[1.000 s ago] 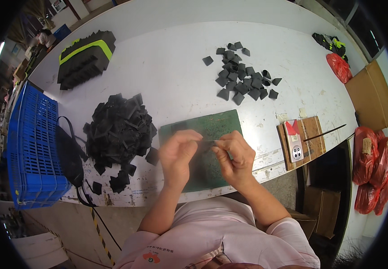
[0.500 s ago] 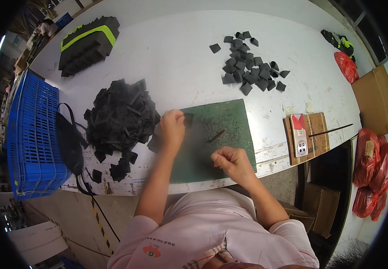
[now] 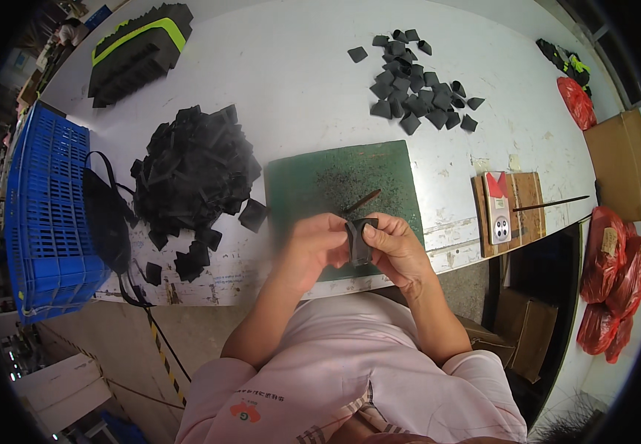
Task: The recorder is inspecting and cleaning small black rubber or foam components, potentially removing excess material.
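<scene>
Over the near part of a green cutting mat [image 3: 298,177], a small black folded piece [image 3: 361,248] is held between my two hands. My left hand [image 3: 317,244] closes on its left edge. My right hand [image 3: 398,248] pinches it from the right, thumb on top. A thin dark brown stick-like tool [image 3: 363,200] lies on the mat just beyond my fingers. Left of the mat rises a heap of flat black pieces [image 3: 195,174]. Farther off to the right lies a scatter of folded black pieces [image 3: 409,92].
A blue plastic crate [image 3: 54,214] with a black strapped item [image 3: 106,218] beside it stands at the left. A grey stack with a yellow-green band [image 3: 139,55] lies at the far left. A phone [image 3: 499,211] rests on a wooden board [image 3: 528,196] at right, near red bags [image 3: 605,281].
My left hand has come from beside the heap to the near part of the mat, bringing a black piece. Both hands now meet on it. The view has shifted slightly.
</scene>
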The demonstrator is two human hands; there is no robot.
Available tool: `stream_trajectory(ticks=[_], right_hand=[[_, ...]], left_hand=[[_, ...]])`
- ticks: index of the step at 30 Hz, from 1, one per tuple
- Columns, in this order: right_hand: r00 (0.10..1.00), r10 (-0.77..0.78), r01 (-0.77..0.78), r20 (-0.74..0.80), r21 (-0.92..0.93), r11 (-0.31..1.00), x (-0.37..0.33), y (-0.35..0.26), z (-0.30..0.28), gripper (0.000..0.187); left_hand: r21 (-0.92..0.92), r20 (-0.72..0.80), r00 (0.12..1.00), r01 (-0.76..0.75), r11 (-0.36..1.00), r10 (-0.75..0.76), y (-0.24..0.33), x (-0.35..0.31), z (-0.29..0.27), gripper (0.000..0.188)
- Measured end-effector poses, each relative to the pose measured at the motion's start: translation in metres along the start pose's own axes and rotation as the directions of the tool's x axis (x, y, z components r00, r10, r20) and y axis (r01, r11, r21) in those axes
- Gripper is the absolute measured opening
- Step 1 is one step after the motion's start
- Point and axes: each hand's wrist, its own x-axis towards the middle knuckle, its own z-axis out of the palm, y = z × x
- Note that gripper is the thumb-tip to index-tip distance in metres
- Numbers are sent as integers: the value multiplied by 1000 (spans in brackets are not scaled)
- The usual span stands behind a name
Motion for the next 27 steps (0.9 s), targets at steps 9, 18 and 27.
stream_trajectory(ticks=[9, 18, 27], right_hand=[[855, -510, 231, -91, -814, 533, -6, 4, 5, 16], [626, -744, 352, 236, -936, -2, -3, 13, 17, 12], [711, -645, 284, -279, -726, 627, -5, -3, -17, 6]], left_hand=[[547, -180, 956, -99, 831, 233, -7, 3, 3, 5], [930, 73, 621, -326, 172, 781, -33, 9, 26, 6], [132, -3, 898, -435, 890, 440, 16, -6, 48, 11]])
